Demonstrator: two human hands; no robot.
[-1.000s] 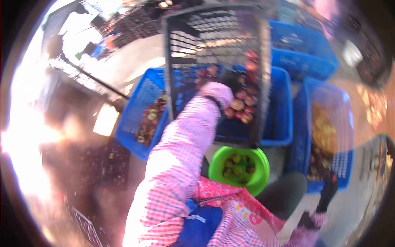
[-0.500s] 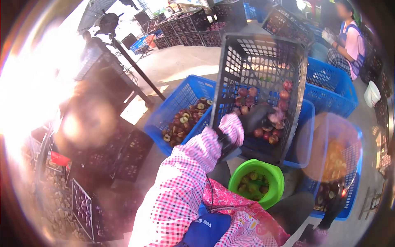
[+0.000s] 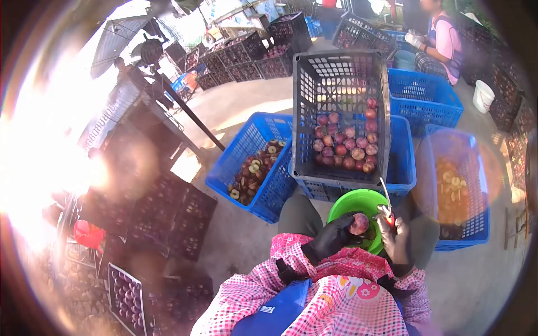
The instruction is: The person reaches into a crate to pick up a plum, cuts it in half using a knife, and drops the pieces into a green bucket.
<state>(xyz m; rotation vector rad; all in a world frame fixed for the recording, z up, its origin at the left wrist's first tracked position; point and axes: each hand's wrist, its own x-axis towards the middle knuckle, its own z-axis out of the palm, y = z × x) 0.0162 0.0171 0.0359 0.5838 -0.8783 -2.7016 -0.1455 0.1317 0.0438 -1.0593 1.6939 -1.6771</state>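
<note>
Over the green bucket (image 3: 339,208), my left hand (image 3: 330,238) in a black glove holds a reddish-purple plum (image 3: 359,224). Just right of it, my gloved right hand (image 3: 394,235) is closed round the red handle of a knife (image 3: 386,193), its blade pointing up. The bucket stands between my knees. Beyond it a black crate (image 3: 341,178) with several whole plums (image 3: 348,147) leans tilted towards me on a blue crate. To the left a blue crate (image 3: 263,210) holds cut fruit (image 3: 252,172).
A blue crate (image 3: 479,227) with cut fruit is at the right, another blue crate (image 3: 426,115) behind. A person (image 3: 445,42) sits at the upper right near a white bucket (image 3: 483,96). Stacked black crates (image 3: 241,56) line the back; dark crates (image 3: 179,215) stand at the left.
My left hand has come back from the black crate to the bucket with a plum. My right hand has risen from the lower right to beside it, with the knife. The view has shifted.
</note>
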